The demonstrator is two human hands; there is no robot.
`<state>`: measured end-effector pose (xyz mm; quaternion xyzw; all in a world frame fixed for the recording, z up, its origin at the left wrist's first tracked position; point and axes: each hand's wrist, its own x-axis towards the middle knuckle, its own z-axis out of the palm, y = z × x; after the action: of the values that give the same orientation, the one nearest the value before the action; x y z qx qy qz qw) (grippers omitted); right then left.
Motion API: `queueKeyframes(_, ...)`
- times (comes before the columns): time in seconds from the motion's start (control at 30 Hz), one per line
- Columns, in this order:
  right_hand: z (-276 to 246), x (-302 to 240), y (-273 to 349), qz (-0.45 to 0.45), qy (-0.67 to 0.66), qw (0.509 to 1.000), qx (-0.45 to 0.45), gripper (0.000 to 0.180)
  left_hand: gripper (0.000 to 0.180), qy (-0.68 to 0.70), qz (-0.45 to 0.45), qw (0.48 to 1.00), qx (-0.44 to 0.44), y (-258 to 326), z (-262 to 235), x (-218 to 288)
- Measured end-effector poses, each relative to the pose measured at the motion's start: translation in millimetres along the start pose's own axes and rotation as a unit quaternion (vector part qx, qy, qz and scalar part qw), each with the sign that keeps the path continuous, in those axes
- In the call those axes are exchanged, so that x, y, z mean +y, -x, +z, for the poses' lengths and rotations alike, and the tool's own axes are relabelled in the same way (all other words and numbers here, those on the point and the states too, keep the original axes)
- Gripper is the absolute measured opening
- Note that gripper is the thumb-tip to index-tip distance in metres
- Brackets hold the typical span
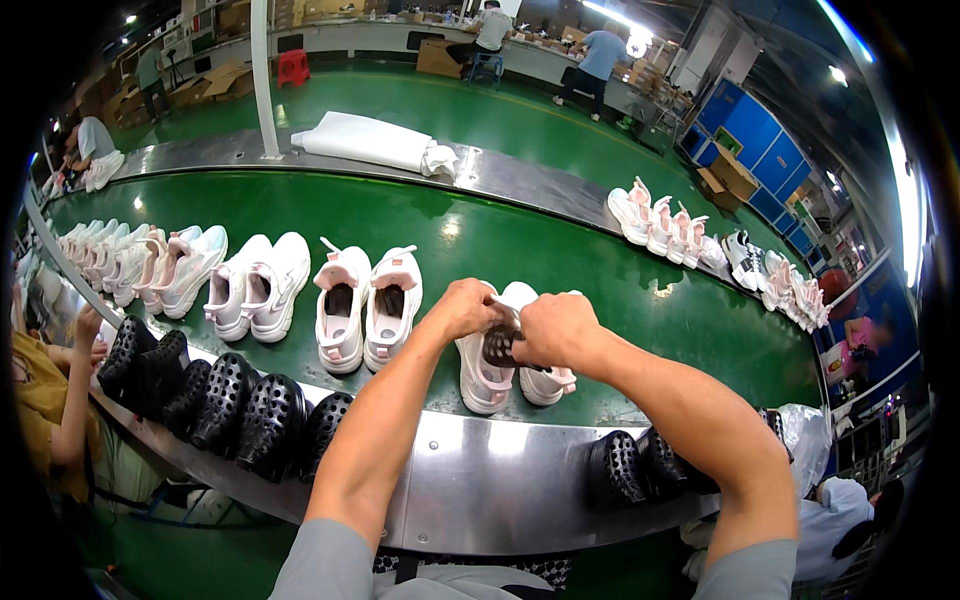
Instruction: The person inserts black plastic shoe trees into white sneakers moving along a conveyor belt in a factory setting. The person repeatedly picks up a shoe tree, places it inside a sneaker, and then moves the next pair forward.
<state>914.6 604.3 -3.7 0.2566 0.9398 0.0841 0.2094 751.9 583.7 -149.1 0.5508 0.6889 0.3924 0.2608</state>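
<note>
A pair of white sneakers with pink linings stands on the green belt in front of me, toes pointing away. My left hand (466, 308) is closed at the tongue of the left sneaker (487, 392). My right hand (560, 332) grips a black perforated shoe tree (499, 347) at this sneaker's opening; how far it reaches inside is hidden. Under my right wrist, the other sneaker (546, 388) shows mainly its heel. To the left stands another white pair (341, 315) with dark openings.
More white sneakers (262, 290) line the belt's left. Black perforated shoe trees (272, 428) rest along the near metal ledge (450, 485), with others (618, 468) by my right forearm. Across the belt lie a white roll (365, 142) and more shoes (655, 222). A person in yellow (45, 400) works at left.
</note>
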Motion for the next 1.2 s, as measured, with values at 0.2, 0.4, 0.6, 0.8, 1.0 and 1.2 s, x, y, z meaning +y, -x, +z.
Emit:
queueKeyframes(0.2, 48.2, 5.2, -7.5, 0.097, -0.166, 0.98, 0.042, 0.042, 0.025, 0.03, 0.019, 0.999, 0.038, 9.9, -0.6, 5.3)
queueKeyframes(0.4, 111.6, -22.4, -34.3, 0.15, -0.165, 0.961, 0.161, 0.029, 0.031, 0.023, 0.079, 0.996, 0.044, 0.9, 18.2, 21.4)
queueKeyframes(0.6, 138.9, -28.7, -47.5, 0.11, -0.147, 0.957, 0.223, 0.021, 0.029, 0.029, 0.019, 0.999, 0.038, 12.0, 13.3, 11.6)
queueKeyframes(0.8, 144.6, -17.3, -69.4, 0.148, -0.157, 0.949, 0.231, 0.022, 0.028, 0.005, 0.038, 0.998, 0.041, 12.9, 20.7, 16.1)
queueKeyframes(1.0, 147.6, 15.3, 1.4, 0.191, -0.21, 0.9, 0.332, 0.034, 0.067, -0.009, -0.026, 0.987, 0.156, 38.9, 54.7, -1.5)
queueKeyframes(1.2, 169.8, 32.8, 16.4, 0.188, -0.005, 0.963, 0.191, 0.028, 0.054, 0.052, 0.01, 0.98, 0.193, 49.5, 74.6, -9.7)
